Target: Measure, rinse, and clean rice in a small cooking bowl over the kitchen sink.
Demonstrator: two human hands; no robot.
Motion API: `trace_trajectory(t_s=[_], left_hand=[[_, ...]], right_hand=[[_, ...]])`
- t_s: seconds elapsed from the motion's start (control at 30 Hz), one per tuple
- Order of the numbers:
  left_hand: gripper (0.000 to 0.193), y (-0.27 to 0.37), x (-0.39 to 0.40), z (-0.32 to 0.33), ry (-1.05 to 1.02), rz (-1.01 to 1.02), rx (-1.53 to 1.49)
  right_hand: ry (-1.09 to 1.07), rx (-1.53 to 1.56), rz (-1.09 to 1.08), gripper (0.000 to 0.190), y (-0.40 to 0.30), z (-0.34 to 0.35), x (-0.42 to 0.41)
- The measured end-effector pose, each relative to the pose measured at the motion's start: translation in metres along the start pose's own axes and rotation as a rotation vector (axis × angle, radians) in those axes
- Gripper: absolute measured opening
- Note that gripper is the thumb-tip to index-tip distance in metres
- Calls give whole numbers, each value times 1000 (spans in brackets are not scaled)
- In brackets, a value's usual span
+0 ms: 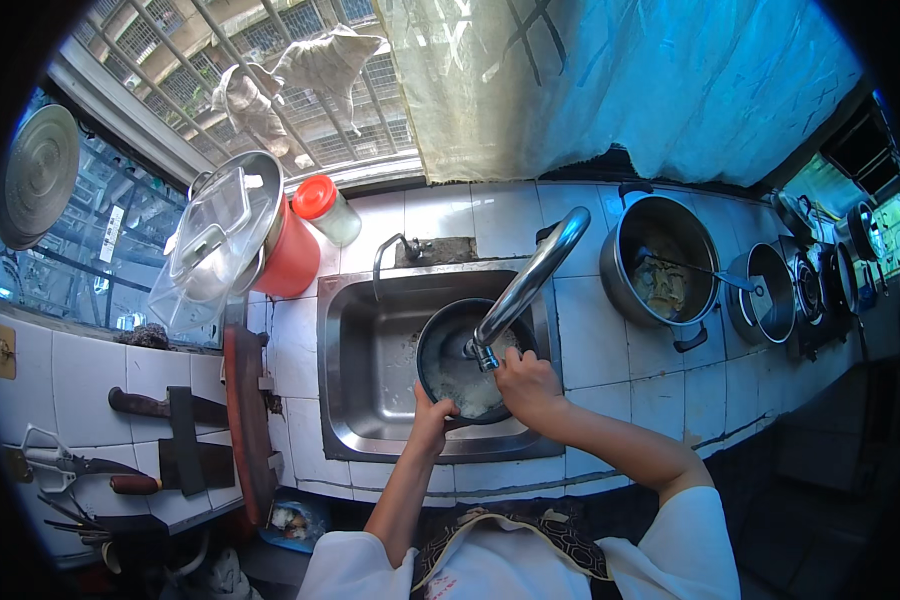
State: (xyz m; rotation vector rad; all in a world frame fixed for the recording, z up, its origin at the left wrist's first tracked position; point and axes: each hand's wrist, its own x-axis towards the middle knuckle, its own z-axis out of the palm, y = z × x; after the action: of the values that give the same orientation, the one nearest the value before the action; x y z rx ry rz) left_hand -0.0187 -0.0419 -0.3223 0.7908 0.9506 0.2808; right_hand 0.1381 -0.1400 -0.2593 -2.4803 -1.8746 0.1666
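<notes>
A dark round pot is in the right half of the stainless steel sink, holding pale wet grains that look like rice. My left hand grips the pot's near-left rim, thumb on top. Above the pot's right side, my right hand has its fingers curled beside the outlet of the chrome faucet. Whether those fingers hold the faucet or the pot rim is hidden. The faucet's pipe crosses over the pot and covers part of its inside.
To the right stand a large pot with a ladle, a smaller pot and a gas stove. At left are a red bucket, a red-lidded jar, an upright cutting board and wall-hung knives.
</notes>
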Motion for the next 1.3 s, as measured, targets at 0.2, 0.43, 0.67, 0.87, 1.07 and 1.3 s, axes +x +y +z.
trace_trajectory(t_s=[0.2,0.43,0.67,0.87,1.07,1.3], left_hand=[[68,1,-4,2,44,31,-39],[65,-17,2,-14,-26,-73,-128],[69,-16,-5,-10,-126,-194,-276],[71,-7,-4,-6,-189,-213,-246],[70,0,-2,-15,-162,-150,-172],[70,16,-8,-3,-57,21,-8]], right_hand=[[-390,139,136,24,9,-38,-10],[-475,326,17,35,9,-71,-26],[-314,167,239,41,5,-41,-11],[-172,196,76,43,8,-5,-4],[-381,316,-89,42,15,-42,-15],[-564,129,-114,41,12,-79,-29]])
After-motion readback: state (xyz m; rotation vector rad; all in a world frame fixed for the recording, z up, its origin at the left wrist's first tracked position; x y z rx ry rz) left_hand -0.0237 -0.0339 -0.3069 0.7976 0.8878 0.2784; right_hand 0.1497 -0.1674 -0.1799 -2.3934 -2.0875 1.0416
